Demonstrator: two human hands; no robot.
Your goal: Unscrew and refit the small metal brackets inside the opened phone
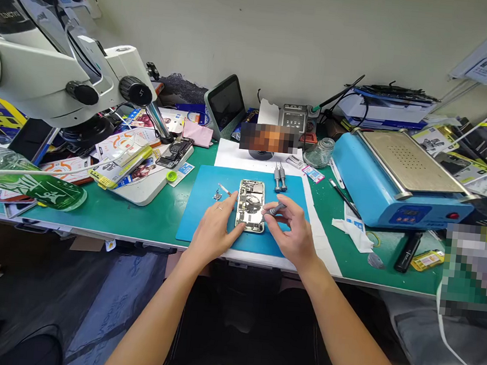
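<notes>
An opened smartphone with its inner parts exposed lies on a blue work mat. My left hand steadies it, with fingers along its left edge and the thumb at the lower left corner. Pinched in my right hand is a small grey screwdriver, tilted toward the phone's right side; I cannot tell whether its tip touches. Two more grey screwdrivers stand together behind the phone. Just left of the phone, small loose parts and a thin strip-like piece rest on the mat.
A microscope reaches in from the left, above a green bottle. On the right stands a blue heating-plate machine. A glass jar and a soldering station are at the back, beside a tilted screen.
</notes>
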